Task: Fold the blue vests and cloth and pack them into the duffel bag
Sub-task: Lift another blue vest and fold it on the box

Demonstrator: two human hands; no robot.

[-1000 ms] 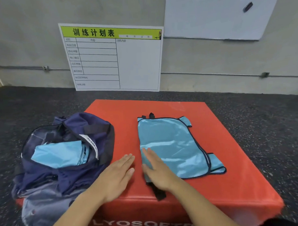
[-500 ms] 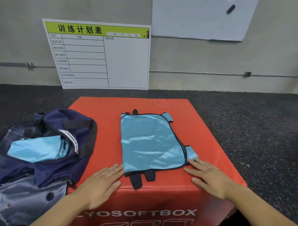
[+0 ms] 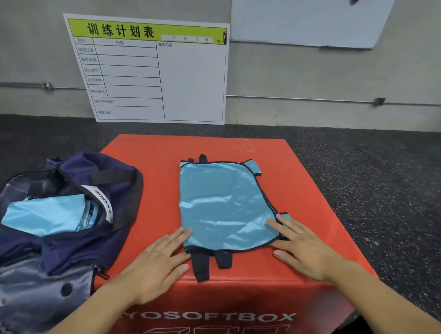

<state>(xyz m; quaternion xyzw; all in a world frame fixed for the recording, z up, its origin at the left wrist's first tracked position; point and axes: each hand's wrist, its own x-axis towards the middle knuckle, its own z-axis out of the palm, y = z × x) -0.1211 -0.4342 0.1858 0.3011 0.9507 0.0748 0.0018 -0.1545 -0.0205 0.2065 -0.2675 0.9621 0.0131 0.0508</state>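
A light blue vest (image 3: 223, 206) with dark trim lies folded flat on the red soft box (image 3: 302, 189), its black straps hanging over the near edge. My left hand (image 3: 160, 261) rests flat at the vest's near left corner, fingertips touching the fabric. At the near right corner my right hand (image 3: 302, 246) lies flat, fingers spread on the vest's edge. The navy duffel bag (image 3: 67, 234) sits open on the box's left side, with folded light blue cloth (image 3: 48, 217) inside it.
A white training-schedule board (image 3: 151, 69) leans against the grey wall behind the box. A whiteboard (image 3: 309, 16) hangs at upper right. Dark speckled rubber floor (image 3: 379, 176) surrounds the box.
My right hand swept from the vest's left side across to its near right corner and now rests on the edge. The left hand slid up to touch the near left corner.
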